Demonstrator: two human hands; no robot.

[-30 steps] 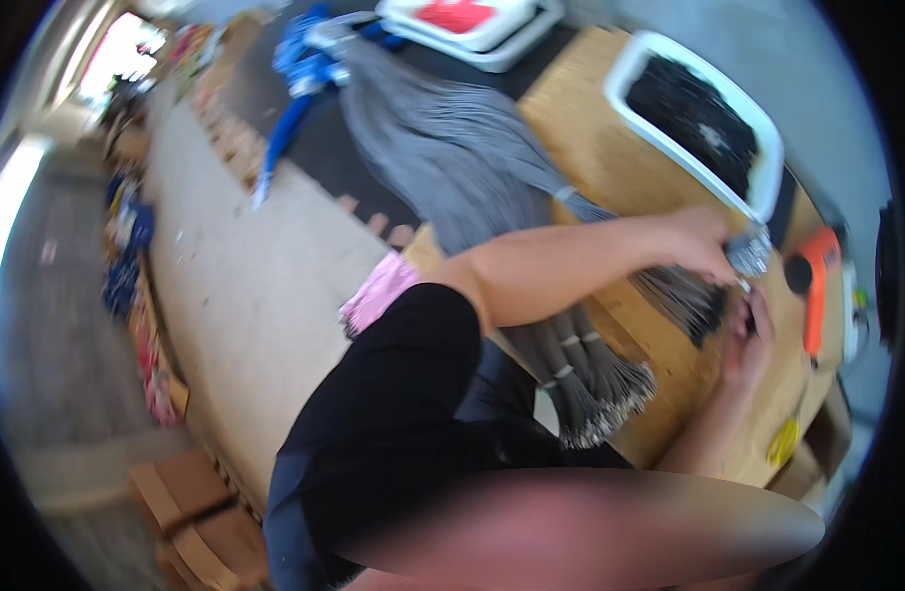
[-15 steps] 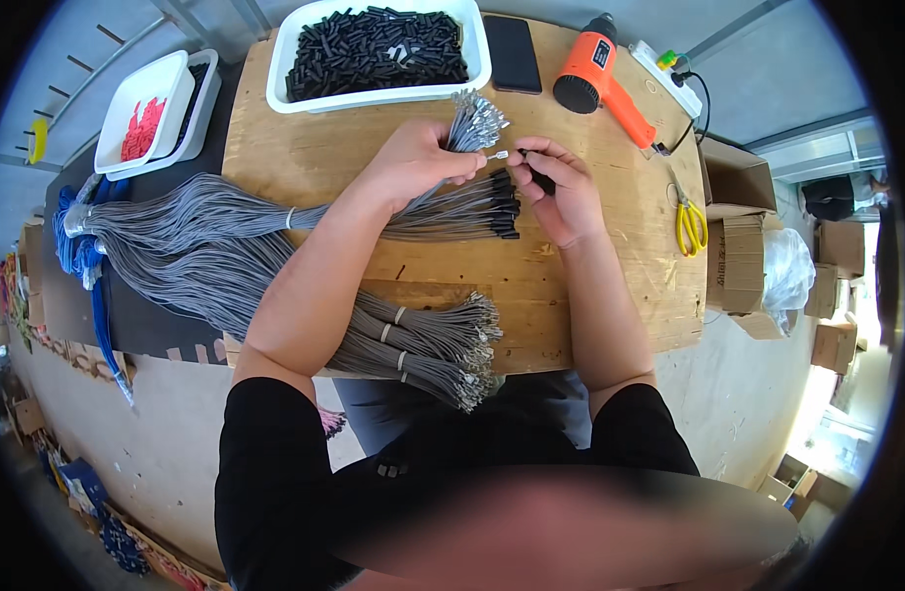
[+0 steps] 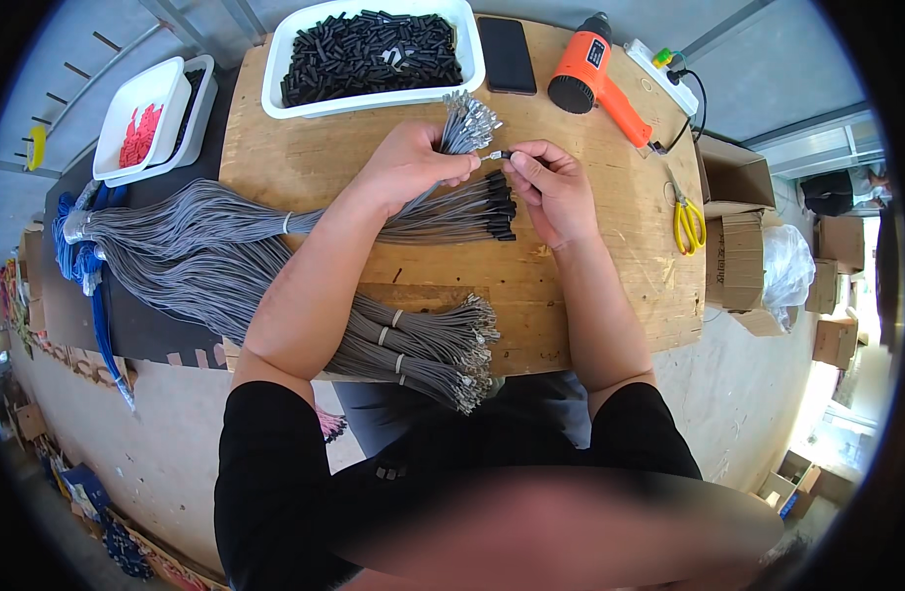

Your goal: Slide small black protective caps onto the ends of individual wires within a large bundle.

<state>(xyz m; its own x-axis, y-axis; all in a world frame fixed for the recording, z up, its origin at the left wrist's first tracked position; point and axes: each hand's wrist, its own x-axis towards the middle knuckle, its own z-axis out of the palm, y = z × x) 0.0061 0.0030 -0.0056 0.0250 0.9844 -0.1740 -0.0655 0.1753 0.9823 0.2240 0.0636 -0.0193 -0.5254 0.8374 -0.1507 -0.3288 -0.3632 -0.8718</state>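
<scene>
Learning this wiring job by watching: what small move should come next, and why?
Probably push the short black sleeve, pinched in the right hand, fully over the metal terminal of the grey wire held out by the left hand; the sleeve sits only at the terminal's tip.

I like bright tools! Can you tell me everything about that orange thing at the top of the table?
The orange tool looks like a heat gun made of plastic. It has a fat orange body with a round black nozzle end and a long orange handle slanting down to the right. It lies on its side on the wooden table, near the far edge. A black phone lies just to its left and a white power strip sits by its right. A dark cord runs off near the handle. No hand touches it.
</scene>
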